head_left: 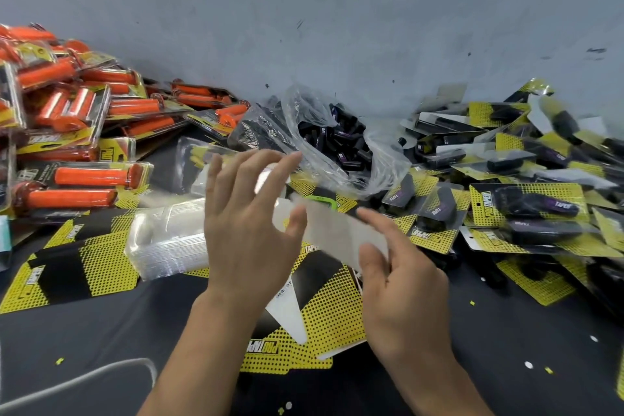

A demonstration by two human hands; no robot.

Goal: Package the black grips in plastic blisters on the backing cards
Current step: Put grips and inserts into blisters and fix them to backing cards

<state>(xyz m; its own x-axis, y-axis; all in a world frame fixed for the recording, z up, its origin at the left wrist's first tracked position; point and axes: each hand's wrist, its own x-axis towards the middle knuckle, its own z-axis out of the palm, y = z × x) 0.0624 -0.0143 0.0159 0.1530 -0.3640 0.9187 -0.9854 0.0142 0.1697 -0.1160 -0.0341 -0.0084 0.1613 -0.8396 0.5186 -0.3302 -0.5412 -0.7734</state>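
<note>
You held the card [337, 230] white side up in your right hand [401, 280], pinched between thumb and fingers, its long axis running from 10 to 4 o'clock. Your left hand [246, 230] hovered at its 10 o'clock end, fingers spread, holding nothing. The blisters [169, 240] lay at that hand's 9 o'clock; the grips [337, 142] sat bagged at 12. Packs [523, 206] crowded 3 o'clock; bare counter [101, 331] showed at 7.

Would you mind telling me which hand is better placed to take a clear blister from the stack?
Probably the left. The left hand is open, holds nothing and hovers beside the blister stack, whereas the right hand pinches a white card.
</note>
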